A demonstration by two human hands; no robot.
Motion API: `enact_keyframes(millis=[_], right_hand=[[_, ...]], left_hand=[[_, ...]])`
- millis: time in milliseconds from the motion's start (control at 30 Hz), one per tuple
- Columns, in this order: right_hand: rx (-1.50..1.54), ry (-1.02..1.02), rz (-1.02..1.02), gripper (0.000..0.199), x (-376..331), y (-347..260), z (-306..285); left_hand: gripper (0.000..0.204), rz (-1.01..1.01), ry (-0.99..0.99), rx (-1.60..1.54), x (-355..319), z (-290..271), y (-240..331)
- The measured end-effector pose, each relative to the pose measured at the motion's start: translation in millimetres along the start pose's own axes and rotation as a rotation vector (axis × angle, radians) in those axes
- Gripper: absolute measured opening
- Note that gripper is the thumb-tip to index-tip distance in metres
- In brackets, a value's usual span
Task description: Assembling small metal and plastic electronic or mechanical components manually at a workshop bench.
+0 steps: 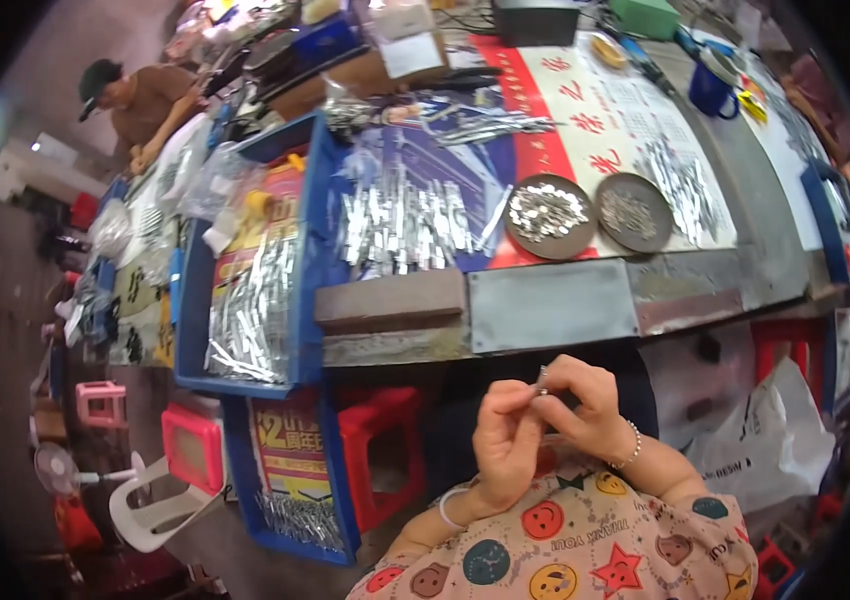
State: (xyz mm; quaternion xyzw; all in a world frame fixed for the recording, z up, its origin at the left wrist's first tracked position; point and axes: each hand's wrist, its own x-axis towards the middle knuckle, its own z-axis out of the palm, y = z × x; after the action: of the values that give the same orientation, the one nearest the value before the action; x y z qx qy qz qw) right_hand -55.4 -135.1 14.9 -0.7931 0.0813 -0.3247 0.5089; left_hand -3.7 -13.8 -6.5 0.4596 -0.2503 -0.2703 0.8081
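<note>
Near the table edge, two hands pinch one tiny metal piece.

On the far side lies the big work table (555, 300), with a blue tray (310, 250) of shiny metal strips (255, 310) on the left, more strips (400, 225) in the middle and two round dishes (548, 215) of small bits on the right — all seem set within easy reach. Near and low, the left hand (507, 440) and the right hand (585, 405) come together, fingertips closed on the small metal piece (542, 381) between them — held up close, likely so it can be seen well. A person (140, 100) sits far left.
</note>
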Motion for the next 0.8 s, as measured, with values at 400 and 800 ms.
enact_keyframes(millis=[400,800], right_hand=[[-0.040,0.130,-0.209,0.014,5.3,10.8,1.5],[-0.013,0.191,-0.133,0.017,0.0,17.0,3.3]], left_hand=[[0.027,-0.028,-0.136,0.284,0.4,8.4,2.8],[0.021,-0.055,-0.012,0.092,0.6,18.7,-4.7]])
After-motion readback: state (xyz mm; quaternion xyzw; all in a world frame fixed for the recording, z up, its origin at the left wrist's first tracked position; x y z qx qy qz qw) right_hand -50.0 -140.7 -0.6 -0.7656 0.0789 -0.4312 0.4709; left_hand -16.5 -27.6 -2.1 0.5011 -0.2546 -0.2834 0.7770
